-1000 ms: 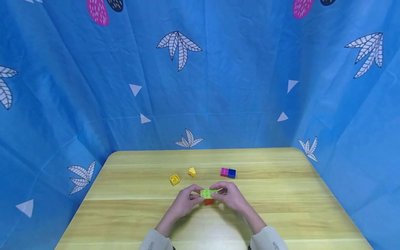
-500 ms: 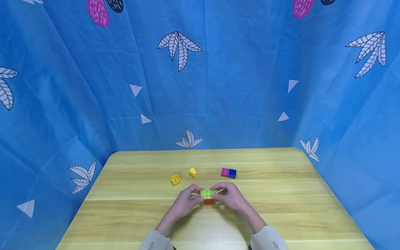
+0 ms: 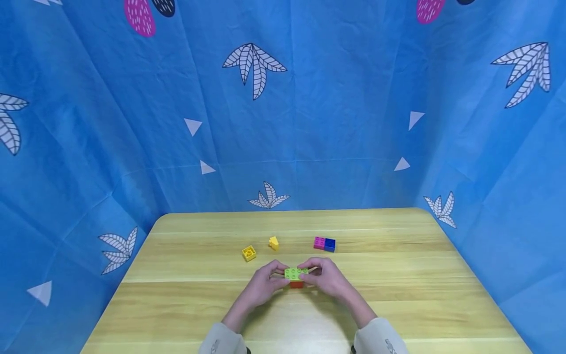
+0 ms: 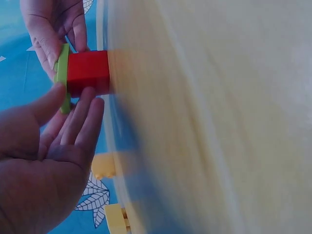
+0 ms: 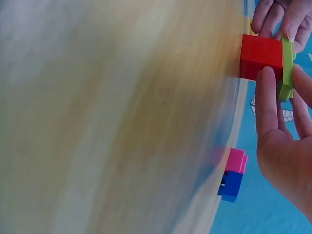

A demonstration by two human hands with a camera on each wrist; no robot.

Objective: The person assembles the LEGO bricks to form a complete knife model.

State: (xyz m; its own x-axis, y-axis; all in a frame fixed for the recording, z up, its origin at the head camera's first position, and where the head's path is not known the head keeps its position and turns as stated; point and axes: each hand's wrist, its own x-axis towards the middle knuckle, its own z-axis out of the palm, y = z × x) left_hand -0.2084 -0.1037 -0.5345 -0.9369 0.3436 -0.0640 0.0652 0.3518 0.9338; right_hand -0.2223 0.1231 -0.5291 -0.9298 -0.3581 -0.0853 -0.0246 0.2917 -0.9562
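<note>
Little had shifted in that second: my left hand [image 3: 261, 286] and right hand [image 3: 328, 279] still pinched the green plate [image 3: 296, 274] by its ends, atop the red brick [image 4: 88, 72] on the worktop [image 3: 398, 295]; joining seemed paused.

You faced cloth [image 3: 345, 123] at twelve o'clock, yellow bricks [image 3: 249, 253] toward eleven, a pink brick [image 3: 319, 243] touching a blue brick [image 3: 329, 245] toward one.

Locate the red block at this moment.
In the head view, the red block sits on the table beneath the green brick, between the left hand and right hand.
</note>
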